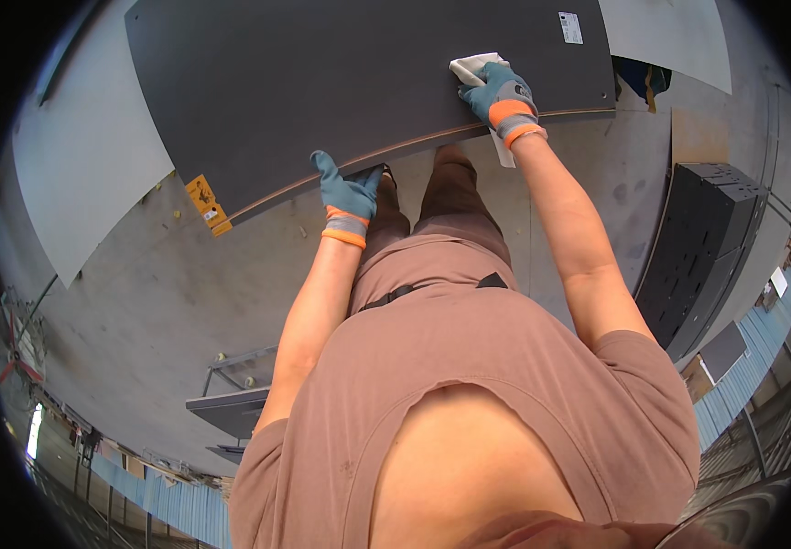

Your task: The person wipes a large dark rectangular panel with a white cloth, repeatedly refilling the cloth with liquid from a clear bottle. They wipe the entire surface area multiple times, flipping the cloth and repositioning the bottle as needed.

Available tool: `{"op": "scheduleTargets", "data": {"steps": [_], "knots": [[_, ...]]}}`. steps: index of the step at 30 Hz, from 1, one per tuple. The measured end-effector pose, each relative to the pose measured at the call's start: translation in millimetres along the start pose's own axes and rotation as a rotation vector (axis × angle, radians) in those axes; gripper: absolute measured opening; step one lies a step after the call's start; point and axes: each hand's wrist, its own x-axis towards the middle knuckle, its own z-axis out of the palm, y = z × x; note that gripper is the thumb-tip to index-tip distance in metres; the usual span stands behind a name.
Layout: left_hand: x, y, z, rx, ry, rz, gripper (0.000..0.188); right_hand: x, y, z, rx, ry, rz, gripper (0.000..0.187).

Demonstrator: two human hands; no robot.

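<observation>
A large dark grey panel point(322, 82) with a pale front edge lies across the far part of the view. My right hand point(498, 94), in a teal and orange work glove, presses a white cloth point(478, 67) onto the panel's top, right of its middle. Part of the cloth hangs below the panel's edge under the wrist. My left hand point(348, 194), gloved the same way, grips the panel's near edge. Its thumb lies on top, and the other fingers are partly hidden below the edge. A white label point(570, 27) sits at the panel's far right.
A yellow-orange printed label point(207, 205) is at the panel's left corner. White sheets point(75, 174) extend beyond both panel ends. Stacked dark panels point(702, 247) stand on the floor at right. A metal rack point(240, 371) with dark boards is at lower left, and a red-bladed fan point(20, 359) at far left.
</observation>
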Motion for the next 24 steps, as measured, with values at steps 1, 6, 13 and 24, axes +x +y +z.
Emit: {"op": "scheduleTargets", "data": {"steps": [1,6,13,24], "knots": [[-1.2,-0.1,1.5,-0.001,0.005,0.002,0.085,0.2,1.0,-1.4,0.011,-0.034,0.001,0.048],[-4.4,-0.8,6.3,0.038,0.014,0.02,0.086,7.0,11.3,1.9,0.018,-0.079,0.003,0.054],[-6.3,-0.7,6.5,0.03,0.028,0.023,0.083,7.4,10.5,0.9,0.014,-0.087,-0.001,0.054],[-8.7,-3.0,10.5,0.08,0.008,0.057,0.098,6.1,6.2,0.8,0.011,-0.053,0.002,0.051]]}}
